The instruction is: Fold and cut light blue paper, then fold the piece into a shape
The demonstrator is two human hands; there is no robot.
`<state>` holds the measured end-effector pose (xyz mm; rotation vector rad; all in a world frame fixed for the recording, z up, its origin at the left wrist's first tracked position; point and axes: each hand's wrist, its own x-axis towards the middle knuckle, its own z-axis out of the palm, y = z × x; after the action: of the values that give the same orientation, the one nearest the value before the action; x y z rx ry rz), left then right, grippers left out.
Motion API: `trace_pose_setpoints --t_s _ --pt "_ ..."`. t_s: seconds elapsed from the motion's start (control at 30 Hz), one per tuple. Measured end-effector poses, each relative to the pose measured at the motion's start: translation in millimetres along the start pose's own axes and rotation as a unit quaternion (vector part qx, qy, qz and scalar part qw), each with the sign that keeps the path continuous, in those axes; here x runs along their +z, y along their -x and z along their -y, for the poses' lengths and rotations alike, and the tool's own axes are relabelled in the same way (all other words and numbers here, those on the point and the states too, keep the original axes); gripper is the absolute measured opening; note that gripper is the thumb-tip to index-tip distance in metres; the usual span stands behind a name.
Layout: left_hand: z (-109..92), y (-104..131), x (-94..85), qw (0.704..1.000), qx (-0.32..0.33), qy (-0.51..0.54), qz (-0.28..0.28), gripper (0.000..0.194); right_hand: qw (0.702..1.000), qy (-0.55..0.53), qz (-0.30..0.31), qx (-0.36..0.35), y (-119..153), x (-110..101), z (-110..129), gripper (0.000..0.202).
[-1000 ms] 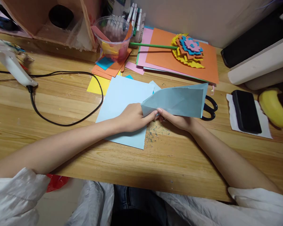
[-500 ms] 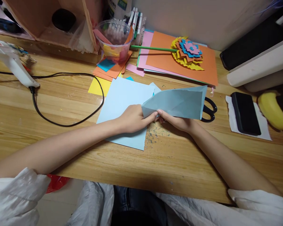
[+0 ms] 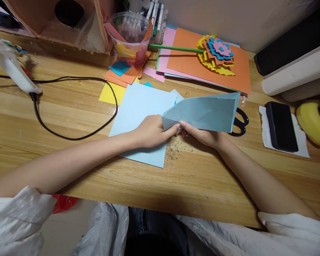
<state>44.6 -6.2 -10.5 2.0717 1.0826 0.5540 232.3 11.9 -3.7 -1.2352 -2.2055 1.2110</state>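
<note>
Both hands grip one piece of light blue paper (image 3: 205, 113), folded and creased, raised above the table and tilted toward me. My left hand (image 3: 153, 132) pinches its left lower edge, thumb in front and fingers hidden behind. My right hand (image 3: 201, 134) is closed on the lower edge, its thumb tip meeting the left thumb. Beneath my left hand a flat light blue sheet (image 3: 141, 103) lies on the table. Black scissor handles (image 3: 240, 122) stick out behind the held paper's right end; their blades are hidden.
Behind are a clear plastic tub (image 3: 129, 39) of paper scraps, markers (image 3: 156, 17) and a layered paper flower (image 3: 218, 51) on coloured sheets (image 3: 181, 65). A glue gun (image 3: 18, 69) with a looping black cord (image 3: 77, 138) is left. A phone (image 3: 281, 126) and a banana (image 3: 314, 122) sit right.
The view has shifted slightly, so the table things appear a little higher. Both hands keep the same grip on the folded blue paper.
</note>
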Motion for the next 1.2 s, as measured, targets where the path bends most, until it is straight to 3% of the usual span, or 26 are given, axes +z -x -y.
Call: trace_pose_setpoints --t_s 1.2 --pt "-0.2 -0.4 0.7 1.000 -0.001 0.001 -0.002 0.036 1.000 -0.007 0.011 -0.014 0.4 0.9 -3.1 0.039"
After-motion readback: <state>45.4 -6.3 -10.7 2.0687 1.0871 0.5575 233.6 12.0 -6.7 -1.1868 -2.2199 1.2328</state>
